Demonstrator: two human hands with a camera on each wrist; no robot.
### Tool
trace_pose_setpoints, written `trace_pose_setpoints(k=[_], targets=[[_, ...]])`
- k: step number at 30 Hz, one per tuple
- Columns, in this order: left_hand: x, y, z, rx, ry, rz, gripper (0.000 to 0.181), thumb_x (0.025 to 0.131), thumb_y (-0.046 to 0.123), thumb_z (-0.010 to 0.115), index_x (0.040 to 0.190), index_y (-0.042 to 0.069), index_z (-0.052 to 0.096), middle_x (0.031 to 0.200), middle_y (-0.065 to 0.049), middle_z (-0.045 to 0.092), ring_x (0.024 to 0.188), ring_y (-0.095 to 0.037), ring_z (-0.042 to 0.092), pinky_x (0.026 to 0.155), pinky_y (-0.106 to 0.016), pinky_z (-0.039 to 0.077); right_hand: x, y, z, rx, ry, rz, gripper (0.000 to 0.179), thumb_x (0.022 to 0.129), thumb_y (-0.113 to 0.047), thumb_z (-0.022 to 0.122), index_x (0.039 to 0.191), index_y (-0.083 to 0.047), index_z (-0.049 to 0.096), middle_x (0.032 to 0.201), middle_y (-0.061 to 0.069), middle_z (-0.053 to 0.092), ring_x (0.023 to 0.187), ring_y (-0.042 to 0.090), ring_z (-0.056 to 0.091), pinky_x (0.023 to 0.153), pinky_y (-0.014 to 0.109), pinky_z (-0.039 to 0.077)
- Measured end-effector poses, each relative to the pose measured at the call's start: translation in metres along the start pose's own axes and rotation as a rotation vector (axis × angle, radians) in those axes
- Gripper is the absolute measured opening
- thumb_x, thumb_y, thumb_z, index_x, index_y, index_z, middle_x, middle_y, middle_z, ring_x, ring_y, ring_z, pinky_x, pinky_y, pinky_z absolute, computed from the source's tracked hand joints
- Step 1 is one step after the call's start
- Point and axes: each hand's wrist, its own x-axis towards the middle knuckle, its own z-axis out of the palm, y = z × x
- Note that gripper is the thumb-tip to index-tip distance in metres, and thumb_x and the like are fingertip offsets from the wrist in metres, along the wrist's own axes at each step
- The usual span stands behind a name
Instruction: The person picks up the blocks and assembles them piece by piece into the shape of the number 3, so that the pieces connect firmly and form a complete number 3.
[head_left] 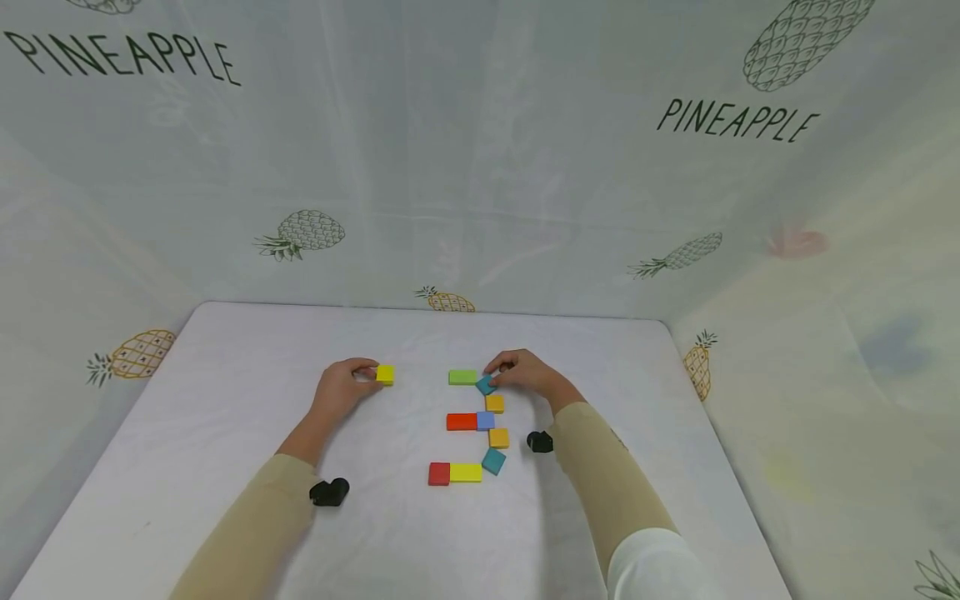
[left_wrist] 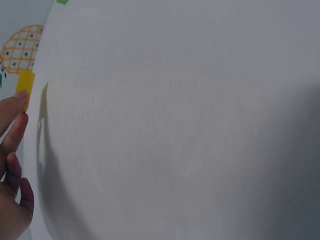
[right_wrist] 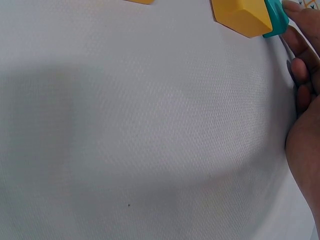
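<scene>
My left hand (head_left: 342, 390) pinches a yellow block (head_left: 385, 375) between thumb and finger, to the left of the laid-out blocks. The same yellow block (left_wrist: 26, 85) shows at the edge of the left wrist view, with its shadow on the cloth. With thumb and fingertips my right hand (head_left: 528, 372) pinches a teal block (head_left: 486, 385), set at a slant. It lies between a green block (head_left: 462, 377) and an orange block (head_left: 495, 404). In the right wrist view the teal block (right_wrist: 276, 19) sits right behind an orange block (right_wrist: 242, 16).
Below, a red-orange block (head_left: 461, 422) meets a blue block (head_left: 485, 421), with another orange block (head_left: 498, 438) under it. A tilted teal block (head_left: 493, 461), a long yellow block (head_left: 466, 473) and a red block (head_left: 438, 474) form the bottom. A white cloth (head_left: 375, 533) covers the table.
</scene>
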Motion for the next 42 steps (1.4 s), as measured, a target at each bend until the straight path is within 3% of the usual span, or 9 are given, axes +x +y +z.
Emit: trace_pose_setpoints(k=[4, 17, 29, 42], targets=[[0.001, 0.011, 0.011, -0.026, -0.003, -0.008, 0.041, 0.083, 0.015, 0.078, 0.12, 0.004, 0.067, 0.096, -0.005, 0.069, 0.081, -0.023, 0.052, 0.076, -0.038, 0.042, 0.002, 0.001, -0.001, -0.001, 0.009, 0.005, 0.016, 0.085, -0.02, 0.076, 0.101, -0.022, 0.075, 0.106, -0.002, 0.064, 0.104, 0.022, 0.048, 0.093, 0.039, 0.04], [0.006, 0.034, 0.039, -0.073, -0.012, -0.03, 0.039, 0.082, 0.015, 0.079, 0.118, 0.004, 0.068, 0.092, -0.005, 0.07, 0.104, -0.028, 0.057, 0.097, -0.047, 0.042, 0.001, 0.0, -0.001, 0.011, 0.007, -0.001, 0.019, 0.083, -0.017, 0.077, 0.101, -0.019, 0.075, 0.108, -0.004, 0.065, 0.104, 0.02, 0.049, 0.094, 0.037, 0.039], [0.01, 0.052, 0.059, -0.064, -0.031, -0.033, 0.037, 0.081, 0.016, 0.08, 0.115, 0.006, 0.069, 0.088, -0.001, 0.068, 0.098, -0.025, 0.057, 0.096, -0.044, 0.043, 0.001, 0.0, -0.002, 0.002, 0.015, 0.006, 0.017, 0.083, -0.02, 0.077, 0.101, -0.021, 0.076, 0.107, -0.003, 0.064, 0.102, 0.021, 0.047, 0.093, 0.037, 0.038], [0.015, 0.063, 0.067, -0.055, -0.022, -0.032, 0.037, 0.081, 0.015, 0.081, 0.114, 0.005, 0.07, 0.086, -0.001, 0.068, 0.097, -0.024, 0.057, 0.095, -0.043, 0.044, 0.004, 0.003, -0.002, 0.013, 0.012, -0.001, 0.018, 0.082, -0.022, 0.079, 0.099, -0.023, 0.076, 0.109, -0.004, 0.064, 0.105, 0.022, 0.047, 0.094, 0.038, 0.038]])
